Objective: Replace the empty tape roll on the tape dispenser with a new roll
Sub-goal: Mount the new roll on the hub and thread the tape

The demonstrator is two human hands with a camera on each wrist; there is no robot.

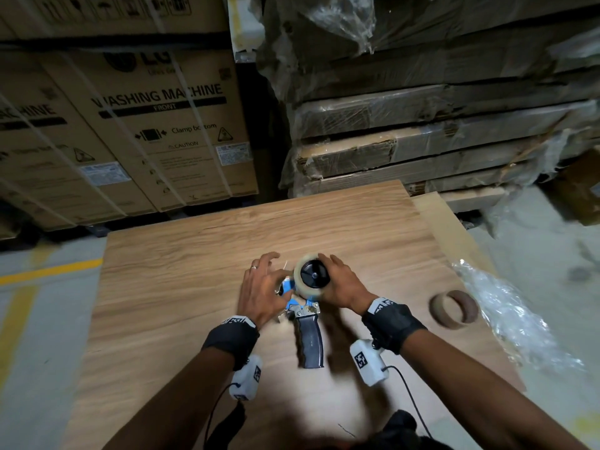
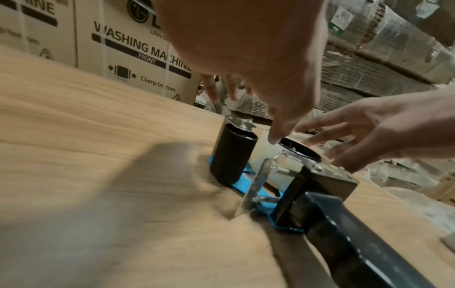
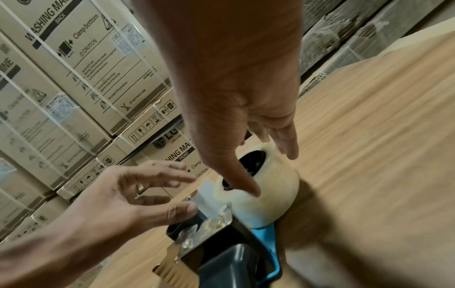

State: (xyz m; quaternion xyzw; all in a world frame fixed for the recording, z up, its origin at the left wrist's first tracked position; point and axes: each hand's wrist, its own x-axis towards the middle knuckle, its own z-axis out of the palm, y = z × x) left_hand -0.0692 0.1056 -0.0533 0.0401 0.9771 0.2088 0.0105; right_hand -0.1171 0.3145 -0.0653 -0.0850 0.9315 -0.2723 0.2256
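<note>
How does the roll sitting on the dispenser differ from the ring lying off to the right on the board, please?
The new tape roll is pale and thick-walled; the empty core is a thin brown cardboard ring. The new tape roll is mounted on the tape dispenser with the right hand on it; the empty core lies loose and untouched on the wooden board. Both are round and lie flat.

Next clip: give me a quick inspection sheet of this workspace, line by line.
Surface: wooden board, bare grain.
Job's things: tape dispenser lying flat, new roll seated on its hub; empty core set aside on the right.
Clutter: plastic wrap at the right edge.
Hands: left hand open beside the roller; right hand fingers on the roll.
Cables: wrist camera leads.
Surroundings: washing machine cartons, wrapped flat packs.
</note>
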